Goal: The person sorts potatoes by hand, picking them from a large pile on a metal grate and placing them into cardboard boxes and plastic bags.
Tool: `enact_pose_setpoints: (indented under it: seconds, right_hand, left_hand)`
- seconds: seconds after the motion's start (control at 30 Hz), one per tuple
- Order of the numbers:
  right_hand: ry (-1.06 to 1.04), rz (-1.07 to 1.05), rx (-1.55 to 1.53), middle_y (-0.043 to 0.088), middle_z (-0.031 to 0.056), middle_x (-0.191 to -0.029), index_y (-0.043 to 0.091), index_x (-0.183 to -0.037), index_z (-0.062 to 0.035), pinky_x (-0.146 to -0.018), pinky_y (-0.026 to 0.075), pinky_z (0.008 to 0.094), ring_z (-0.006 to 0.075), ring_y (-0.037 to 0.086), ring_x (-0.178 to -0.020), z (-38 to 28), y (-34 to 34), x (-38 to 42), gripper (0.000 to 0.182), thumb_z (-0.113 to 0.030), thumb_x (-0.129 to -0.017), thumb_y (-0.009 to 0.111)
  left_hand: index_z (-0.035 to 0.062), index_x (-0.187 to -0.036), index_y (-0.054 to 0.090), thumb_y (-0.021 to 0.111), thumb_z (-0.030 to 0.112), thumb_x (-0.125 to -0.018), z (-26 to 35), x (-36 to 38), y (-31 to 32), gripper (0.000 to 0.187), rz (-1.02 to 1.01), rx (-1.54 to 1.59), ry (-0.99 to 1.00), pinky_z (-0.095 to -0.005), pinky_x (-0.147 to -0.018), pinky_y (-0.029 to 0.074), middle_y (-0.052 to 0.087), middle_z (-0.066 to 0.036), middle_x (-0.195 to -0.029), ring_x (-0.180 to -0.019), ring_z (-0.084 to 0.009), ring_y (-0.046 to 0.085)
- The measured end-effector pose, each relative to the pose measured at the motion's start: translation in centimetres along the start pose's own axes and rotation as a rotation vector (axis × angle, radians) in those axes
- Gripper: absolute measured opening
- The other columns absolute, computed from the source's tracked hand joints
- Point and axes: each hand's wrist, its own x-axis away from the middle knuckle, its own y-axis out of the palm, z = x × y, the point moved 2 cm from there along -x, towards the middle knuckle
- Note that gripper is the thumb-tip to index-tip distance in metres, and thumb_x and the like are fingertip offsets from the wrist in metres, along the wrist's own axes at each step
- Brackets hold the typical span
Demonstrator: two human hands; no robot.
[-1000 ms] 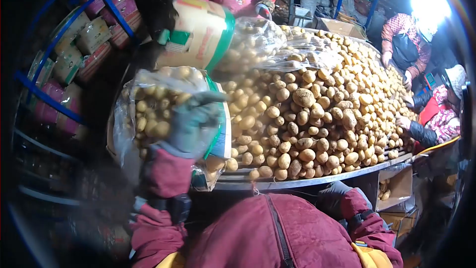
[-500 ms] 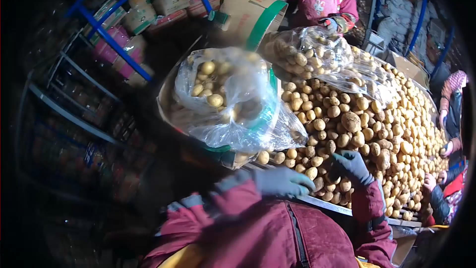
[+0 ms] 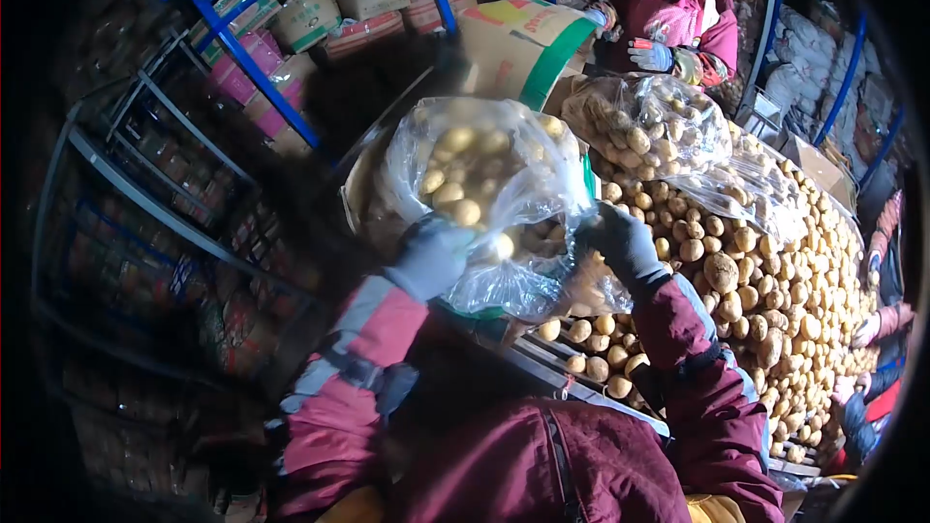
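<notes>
A clear plastic bag [image 3: 528,286] of potatoes [image 3: 448,196] lines a cardboard box in front of me, with its mouth pulled wide. My left hand [image 3: 431,254], in a grey glove, is closed on the near left side of the bag. On the right, my right hand [image 3: 622,244], in a dark grey glove, has its fingers closed on the bag's right edge. Plastic stretches between the two hands. Beside the right hand lies a large heap of loose potatoes [image 3: 765,300] on a slatted table [image 3: 542,353].
A second bag of potatoes [image 3: 644,131] leans on the heap's far side. Behind it stands an open cardboard box [image 3: 523,44], with a co-worker [image 3: 678,19] next to it. Other workers' hands [image 3: 877,324] reach in at right. Blue rails [image 3: 242,68] and stacked boxes are at left.
Both hands have moved forward from the table's near edge to the bag and taken hold of its sides. The view has shifted, so the scene sits further right.
</notes>
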Motion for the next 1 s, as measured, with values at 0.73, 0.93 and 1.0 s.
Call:
enact_pose_setpoints:
  seconds: [0.73,0.93,1.0]
  right_hand:
    - [0.527,0.222,-0.413,0.069,0.0032,-0.086,0.071,-0.098,0.0003,-0.067,0.049,0.0243,0.0104,0.061,-0.072,18.1,0.2,-3.1,0.019,0.0,-0.086,0.056]
    - [0.53,0.365,-0.538,0.07,0.0044,-0.094,0.068,-0.113,0.002,-0.069,0.051,0.025,0.0108,0.064,-0.079,11.4,-2.1,-5.1,0.028,-0.018,-0.095,0.06]
    - [0.404,0.312,-0.462,0.068,0.0034,-0.104,0.063,-0.124,0.0027,-0.078,0.051,0.0262,0.0109,0.062,-0.088,10.8,-3.2,-5.4,0.04,-0.026,-0.097,0.059]
  left_hand:
    - [0.0068,-0.106,0.074,0.065,0.011,-0.091,-39.7,22.8,-5.3,0.018,0.354,0.515,-0.908,-0.0285,-0.065,0.052,0.073,-0.005,-0.095,-0.077,-0.0127,0.065]
    - [0.004,-0.145,0.051,0.07,0.027,-0.094,-19.1,0.9,-11.8,0.059,0.176,0.471,-0.339,-0.0341,-0.111,0.038,0.059,-0.011,-0.137,-0.126,-0.021,0.055]
    - [0.0039,-0.149,0.045,0.077,0.025,-0.087,-17.0,-1.3,-9.9,0.072,0.031,0.258,-0.206,-0.0388,-0.116,0.034,0.049,-0.013,-0.147,-0.137,-0.0254,0.045]
